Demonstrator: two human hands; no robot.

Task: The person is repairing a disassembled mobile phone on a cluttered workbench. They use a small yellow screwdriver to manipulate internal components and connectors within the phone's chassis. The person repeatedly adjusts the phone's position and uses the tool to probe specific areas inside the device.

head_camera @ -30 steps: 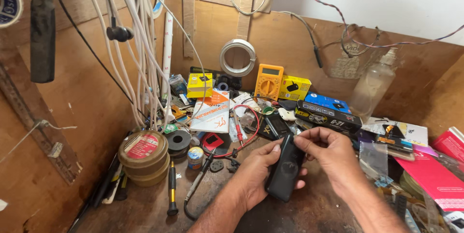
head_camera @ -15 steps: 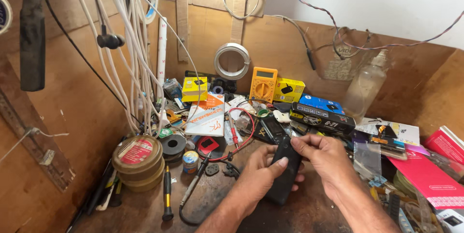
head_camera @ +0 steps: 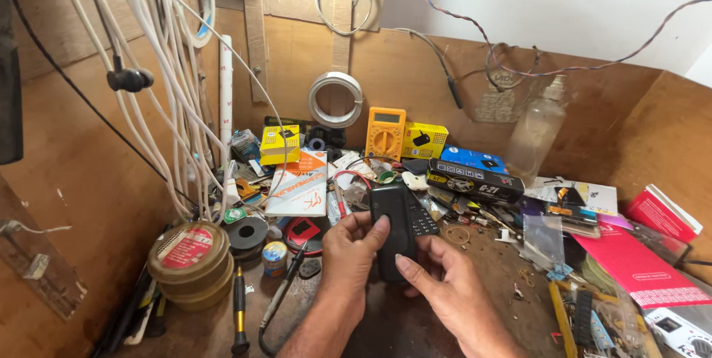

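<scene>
Both my hands hold a small black keypad phone (head_camera: 400, 226) upright over the cluttered wooden bench. My left hand (head_camera: 351, 253) grips its left side, with the thumb pressed on the front. My right hand (head_camera: 439, 284) supports the lower right side from beneath, fingers curled behind the body. The keypad shows on the phone's right half. Just behind the phone lie a red wire loop, a small booklet (head_camera: 300, 193) and loose parts.
A yellow multimeter (head_camera: 386, 134) and yellow boxes (head_camera: 279, 143) stand at the back. Round tins (head_camera: 188, 260) and tape rolls sit left, with a screwdriver (head_camera: 239, 312) and soldering tool near the front. White cables (head_camera: 159, 76) hang left. A spray bottle (head_camera: 535, 129), dark boxes and red packets lie right.
The phone has been turned and lifted: the back faced me earlier, now the keypad side shows. My right hand has dropped from the top edge to beneath the phone.
</scene>
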